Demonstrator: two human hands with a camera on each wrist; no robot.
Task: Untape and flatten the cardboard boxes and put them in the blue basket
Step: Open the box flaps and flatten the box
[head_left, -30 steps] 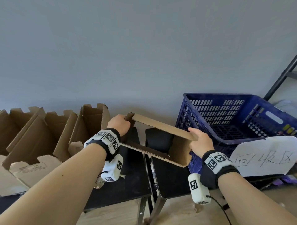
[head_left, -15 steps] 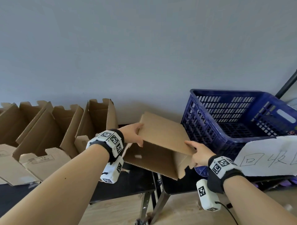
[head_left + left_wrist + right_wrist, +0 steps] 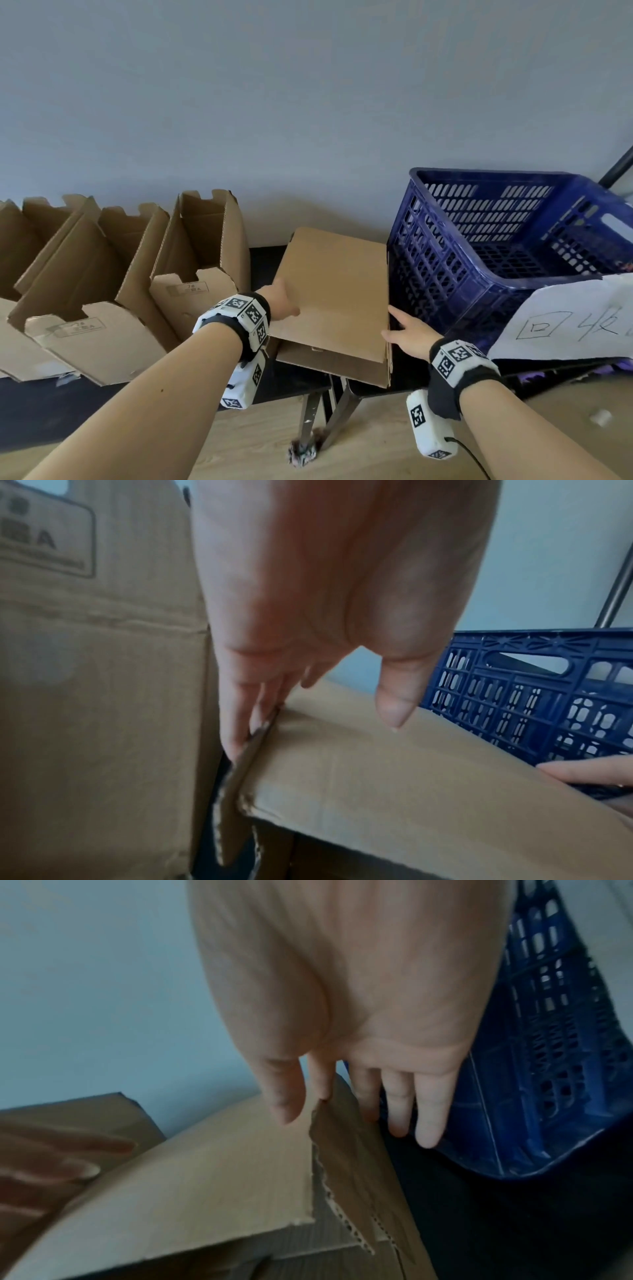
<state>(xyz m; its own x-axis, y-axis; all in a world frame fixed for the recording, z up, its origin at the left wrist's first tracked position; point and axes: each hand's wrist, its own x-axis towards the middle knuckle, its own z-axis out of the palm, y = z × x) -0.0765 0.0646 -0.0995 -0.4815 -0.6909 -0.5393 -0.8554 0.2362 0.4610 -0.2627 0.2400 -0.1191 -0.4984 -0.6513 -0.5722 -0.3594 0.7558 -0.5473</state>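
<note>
A flattened cardboard box (image 3: 332, 291) lies tilted over the black tables, right beside the blue basket (image 3: 479, 240). My left hand (image 3: 281, 301) touches its left edge, fingers straight down along the edge (image 3: 236, 737) and thumb over the top face. My right hand (image 3: 407, 334) is at the box's right edge, between the box and the basket wall. In the right wrist view its straight fingers (image 3: 428, 1123) straddle a torn corrugated edge of the box (image 3: 205, 1177). The basket (image 3: 531, 696) looks empty inside.
Several opened, unflattened cardboard boxes (image 3: 202, 260) stand in a row to the left on the black table (image 3: 291, 387). A white paper sign (image 3: 565, 322) hangs on the basket's front. A dark pole (image 3: 616, 164) rises at far right. Wooden floor lies below.
The box was an open sleeve held up between both hands; it has been pressed flat and lowered beside the basket. Both hands have loosened from gripping to straight fingers at its edges.
</note>
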